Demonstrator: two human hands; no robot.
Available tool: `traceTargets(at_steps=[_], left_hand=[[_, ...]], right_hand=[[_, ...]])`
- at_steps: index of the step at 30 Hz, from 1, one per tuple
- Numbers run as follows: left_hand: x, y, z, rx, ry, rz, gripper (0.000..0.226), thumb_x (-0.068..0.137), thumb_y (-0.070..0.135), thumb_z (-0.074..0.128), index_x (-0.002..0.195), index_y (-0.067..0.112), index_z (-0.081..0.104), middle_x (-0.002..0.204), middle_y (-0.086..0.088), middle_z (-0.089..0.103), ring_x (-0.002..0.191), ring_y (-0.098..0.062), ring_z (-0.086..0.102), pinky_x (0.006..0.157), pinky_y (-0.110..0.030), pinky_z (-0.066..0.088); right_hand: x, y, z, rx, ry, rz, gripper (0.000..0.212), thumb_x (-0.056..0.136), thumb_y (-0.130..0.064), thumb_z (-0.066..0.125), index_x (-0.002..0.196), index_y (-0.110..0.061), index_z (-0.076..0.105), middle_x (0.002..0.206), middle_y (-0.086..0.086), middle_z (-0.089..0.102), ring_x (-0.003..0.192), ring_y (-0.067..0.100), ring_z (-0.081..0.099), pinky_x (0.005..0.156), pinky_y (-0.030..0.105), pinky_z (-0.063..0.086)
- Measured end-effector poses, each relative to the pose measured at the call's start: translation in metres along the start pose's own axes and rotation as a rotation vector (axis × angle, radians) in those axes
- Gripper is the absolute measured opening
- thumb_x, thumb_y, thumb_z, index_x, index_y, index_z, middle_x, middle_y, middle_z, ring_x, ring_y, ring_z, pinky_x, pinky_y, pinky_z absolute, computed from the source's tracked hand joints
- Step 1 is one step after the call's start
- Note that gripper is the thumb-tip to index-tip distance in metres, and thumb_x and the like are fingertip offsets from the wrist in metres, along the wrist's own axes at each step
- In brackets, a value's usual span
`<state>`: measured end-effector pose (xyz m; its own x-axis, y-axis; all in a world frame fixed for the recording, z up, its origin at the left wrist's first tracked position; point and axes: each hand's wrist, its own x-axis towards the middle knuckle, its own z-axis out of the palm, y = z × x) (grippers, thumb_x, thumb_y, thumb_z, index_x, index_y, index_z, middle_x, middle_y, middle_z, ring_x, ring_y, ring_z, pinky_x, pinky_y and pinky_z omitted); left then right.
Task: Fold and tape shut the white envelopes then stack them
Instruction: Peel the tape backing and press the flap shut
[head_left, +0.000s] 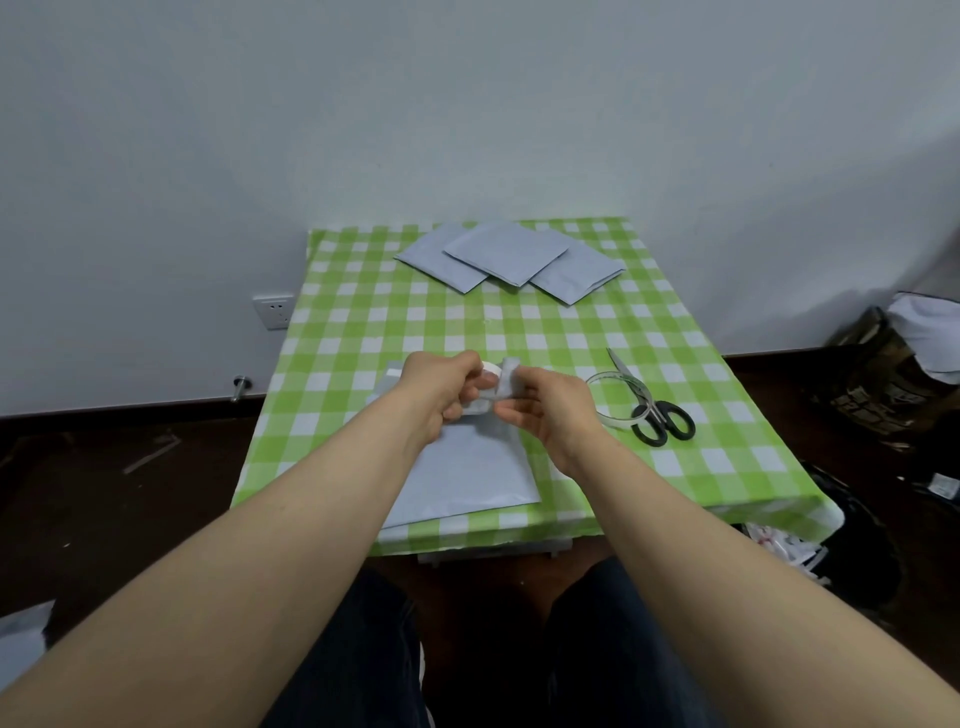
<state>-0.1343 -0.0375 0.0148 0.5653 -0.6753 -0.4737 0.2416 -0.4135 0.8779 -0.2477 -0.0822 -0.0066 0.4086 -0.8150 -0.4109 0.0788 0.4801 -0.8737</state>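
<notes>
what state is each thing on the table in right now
left hand: fingers closed on the tape roll
right hand: fingers pinching the tape end
tape roll: held above the table, strip partly pulled out
near envelope: flat under the hands, not yet taped
far envelopes: three, lying flat and overlapping
scissors: lying on the table, untouched
loose tape ring: flat beside the scissors

No legible txt, labels or nos. anywhere in view.
</notes>
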Motion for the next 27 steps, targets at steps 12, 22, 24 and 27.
traceTargets(at_steps=[12,22,24,27], left_hand=[[0.005,0.002,-0.011,-0.244,0.037,-0.108,0.018,0.095,0.010,0.032,0.078,0.008,0.038,0.074,-0.015,0.060,0.051,-0.019,0.053,0.028,-0.011,0.028],[0.005,0.008,-0.032,-0.586,0.168,-0.082,0.039,0.101,0.012,0.025,0.138,0.003,0.030,0.105,-0.029,0.058,0.079,-0.042,0.061,0.060,-0.036,0.055],[0.006,0.006,-0.034,-0.576,0.163,-0.080,0.039,0.101,0.012,0.024,0.138,0.002,0.030,0.090,-0.027,0.058,0.078,-0.041,0.062,0.062,-0.036,0.054],[0.005,0.006,-0.035,-0.587,0.145,-0.102,0.039,0.100,0.013,0.025,0.137,0.002,0.032,0.093,-0.028,0.056,0.095,-0.044,0.062,0.064,-0.039,0.055]], right_hand=[[0.002,0.002,-0.006,0.096,0.073,0.017,0.021,0.095,0.003,0.044,0.076,0.001,0.052,0.060,0.010,0.058,0.040,0.014,0.061,0.048,0.021,0.056],[0.002,0.003,-0.002,0.090,0.081,0.030,0.018,0.092,0.000,0.044,0.075,-0.001,0.051,0.066,0.011,0.054,0.046,0.018,0.063,0.053,0.025,0.058],[0.001,0.003,-0.001,0.099,0.069,0.029,0.016,0.091,-0.007,0.046,0.077,-0.002,0.052,0.067,0.010,0.053,0.054,0.023,0.061,0.058,0.028,0.058],[0.000,0.006,0.001,0.027,0.063,0.000,0.015,0.089,-0.006,0.058,0.075,-0.002,0.055,0.067,0.009,0.056,0.053,0.019,0.062,0.059,0.025,0.058]])
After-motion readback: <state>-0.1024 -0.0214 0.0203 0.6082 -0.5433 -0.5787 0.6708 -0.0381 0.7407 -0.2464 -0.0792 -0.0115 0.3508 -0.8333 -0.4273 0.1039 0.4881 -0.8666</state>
